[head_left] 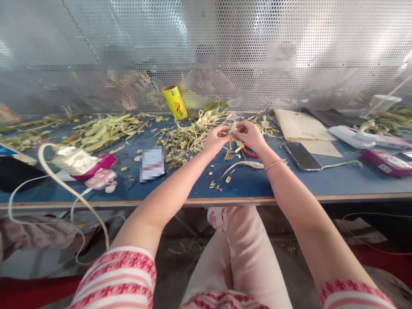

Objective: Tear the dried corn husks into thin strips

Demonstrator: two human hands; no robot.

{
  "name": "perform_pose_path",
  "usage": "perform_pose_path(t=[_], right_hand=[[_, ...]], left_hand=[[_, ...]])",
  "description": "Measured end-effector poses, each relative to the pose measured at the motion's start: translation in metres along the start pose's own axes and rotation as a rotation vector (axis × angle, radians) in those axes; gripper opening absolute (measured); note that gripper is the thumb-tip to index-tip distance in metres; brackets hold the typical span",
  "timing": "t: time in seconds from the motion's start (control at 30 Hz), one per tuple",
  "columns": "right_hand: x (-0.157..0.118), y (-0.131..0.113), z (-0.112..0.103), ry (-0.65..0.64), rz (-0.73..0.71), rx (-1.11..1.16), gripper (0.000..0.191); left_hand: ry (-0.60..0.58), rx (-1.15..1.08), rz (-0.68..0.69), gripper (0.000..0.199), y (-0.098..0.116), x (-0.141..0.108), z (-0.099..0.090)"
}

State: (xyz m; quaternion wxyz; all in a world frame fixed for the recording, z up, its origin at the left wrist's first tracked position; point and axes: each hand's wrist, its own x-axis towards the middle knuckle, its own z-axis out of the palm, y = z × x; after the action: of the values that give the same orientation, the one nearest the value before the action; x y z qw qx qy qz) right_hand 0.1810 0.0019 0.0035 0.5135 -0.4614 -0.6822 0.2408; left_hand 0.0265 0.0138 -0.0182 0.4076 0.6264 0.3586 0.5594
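Above the blue tabletop, my left hand (218, 139) and my right hand (250, 135) meet with fingers pinched on a pale green plant strip (234, 127). The strip looks like a piece of dried leaf or stalk; the fingers partly cover it. Just left of my hands spreads a heap of dried plant scraps (183, 139). A red ring-shaped item (250, 151) lies under my right hand, partly hidden by the wrist. Closer to me, a long pale plant strip (243, 164) rests on the table, with small loose bits around it.
A yellow tube (175, 104) leans near the perforated metal panel (244, 43). To the right lie a phone (302, 156), cardboard sheets (302, 124) and a purple device (386, 163). Leftward are another stalk pile (109, 128), a magenta device (96, 165) and a cable (93, 206) hanging over the edge.
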Motion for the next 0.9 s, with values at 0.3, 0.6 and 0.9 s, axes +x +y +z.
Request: perform_pose_path(t=[0.3,0.6,0.9], right_hand=[[0.002,0.003,-0.002,0.016,0.056,-0.009,0.03],[0.002,0.007,-0.001,0.007,0.098,-0.052,0.03],[-0.002,0.006,0.011,0.051,0.04,0.16,0.038]], left_hand=[[-0.048,0.03,0.021,0.035,-0.001,0.0,-0.001],[-0.06,0.173,0.007,0.037,0.003,-0.001,0.001],[0.024,0.235,-0.008,0.031,0.006,-0.004,0.001]])
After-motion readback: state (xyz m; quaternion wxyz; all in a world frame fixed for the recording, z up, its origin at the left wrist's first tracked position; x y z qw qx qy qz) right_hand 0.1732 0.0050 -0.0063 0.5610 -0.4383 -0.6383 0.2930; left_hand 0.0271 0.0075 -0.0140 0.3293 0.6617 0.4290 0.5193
